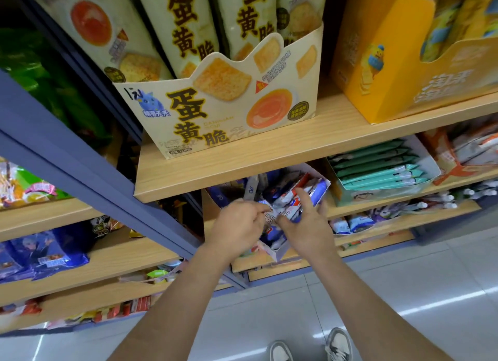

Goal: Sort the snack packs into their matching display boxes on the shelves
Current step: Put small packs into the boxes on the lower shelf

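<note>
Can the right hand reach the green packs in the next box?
Probably yes. The right hand is close beside the green packs, whose box is open on top, with only box walls between.

Item: one head view, wide-angle, worn by you, facing forward and down, set close against the shelving. Near range, top of frame: the wooden shelf board [242, 169] and the cream display box [215, 118] on it. Middle: your forearms run away from the lens to your left hand [237, 226] and right hand [304, 226] at the snack packs [293, 196]; bottom edge: your shoes [338, 344] on the tiled floor [404, 293].
</note>
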Motion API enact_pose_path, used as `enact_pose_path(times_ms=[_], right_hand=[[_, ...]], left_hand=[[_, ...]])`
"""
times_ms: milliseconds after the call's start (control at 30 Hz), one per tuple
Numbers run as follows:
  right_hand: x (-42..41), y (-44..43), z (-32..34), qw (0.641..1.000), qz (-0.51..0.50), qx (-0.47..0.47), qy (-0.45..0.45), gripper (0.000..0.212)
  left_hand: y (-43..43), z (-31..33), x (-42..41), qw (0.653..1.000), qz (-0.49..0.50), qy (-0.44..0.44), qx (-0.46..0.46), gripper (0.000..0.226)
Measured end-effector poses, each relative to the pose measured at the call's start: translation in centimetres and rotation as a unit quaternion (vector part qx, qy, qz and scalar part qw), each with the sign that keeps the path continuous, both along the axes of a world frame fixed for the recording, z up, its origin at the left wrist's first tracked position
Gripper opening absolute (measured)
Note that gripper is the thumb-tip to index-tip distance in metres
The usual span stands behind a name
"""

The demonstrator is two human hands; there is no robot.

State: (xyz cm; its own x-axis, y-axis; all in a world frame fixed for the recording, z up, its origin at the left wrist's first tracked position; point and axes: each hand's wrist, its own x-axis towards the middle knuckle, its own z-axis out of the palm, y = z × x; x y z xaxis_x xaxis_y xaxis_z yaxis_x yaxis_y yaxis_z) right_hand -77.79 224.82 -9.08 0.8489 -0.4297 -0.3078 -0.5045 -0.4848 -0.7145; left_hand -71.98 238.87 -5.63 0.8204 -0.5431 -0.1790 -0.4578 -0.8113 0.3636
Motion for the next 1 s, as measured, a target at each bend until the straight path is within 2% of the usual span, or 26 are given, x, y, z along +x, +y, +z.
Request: enact_pose_path(times_ms=[67, 133, 200, 267, 367, 500, 633, 700, 767, 867, 933, 1000], right_hand=[[-0.1, -0.1, -0.3, 1.0, 0.001, -0.021, 0.004, 0.055], [-0.2, -0.2, -0.7, 1.0, -0.005, -0.019, 0.008, 0.046], [-0.3, -0.3, -0.9, 1.0, -0.005, -0.013, 0.006, 0.044], [-0.4, -0.2, -0.9, 1.0, -0.001, -0.005, -0.005, 0.043], [-0.4, -0.2, -1.0, 1.0, -0.01, 0.015, -0.024, 0.038], [-0.4, -0.3, -0.9, 0.998, -0.023, 0.04, -0.029, 0.031], [-0.4, -0.2, -1.2, 0.999, -0.019, 0.033, -0.022, 0.03], [-0.4, 0.1, -1.3, 0.999, -0.016, 0.028, -0.027, 0.028], [-0.1, -0.1, -1.4, 0.999, -0.013, 0.02, -0.037, 0.029], [-0.1, -0.3, -1.5, 0.999, -0.025, 0.022, -0.041, 0.038], [-0.3, -0.1, -1.5, 0.998, -0.025, 0.023, -0.056, 0.045], [-0.9, 0.3, -1.4, 0.997, -0.018, -0.004, -0.073, 0.049]], left_hand=[[-0.4, 0.1, 0.9, 0.998, -0.004, -0.048, 0.035, 0.031], [-1.3, -0.1, 1.6, 0.985, -0.014, -0.081, 0.152, 0.02], [-2.0, -0.5, 2.1, 0.97, 0.004, -0.066, 0.232, 0.019], [-2.4, -0.9, 2.6, 0.965, 0.022, -0.034, 0.259, 0.021], [-3.2, -0.9, 3.0, 0.971, 0.072, -0.003, 0.228, 0.03], [-2.5, 0.1, 3.3, 0.981, 0.114, 0.051, 0.15, 0.03], [-0.3, 1.8, 2.6, 0.998, 0.063, -0.018, -0.025, 0.025], [0.5, 2.0, 2.7, 0.999, 0.039, -0.005, -0.027, 0.033], [0.4, 2.0, 3.6, 1.0, 0.008, 0.006, 0.022, 0.041], [-0.7, 1.7, 3.5, 0.991, -0.098, 0.041, 0.077, 0.055], [-1.2, 0.6, 2.6, 0.989, -0.141, 0.022, 0.025, 0.055], [-1.0, -1.2, 2.1, 0.994, -0.102, 0.005, -0.041, 0.053]])
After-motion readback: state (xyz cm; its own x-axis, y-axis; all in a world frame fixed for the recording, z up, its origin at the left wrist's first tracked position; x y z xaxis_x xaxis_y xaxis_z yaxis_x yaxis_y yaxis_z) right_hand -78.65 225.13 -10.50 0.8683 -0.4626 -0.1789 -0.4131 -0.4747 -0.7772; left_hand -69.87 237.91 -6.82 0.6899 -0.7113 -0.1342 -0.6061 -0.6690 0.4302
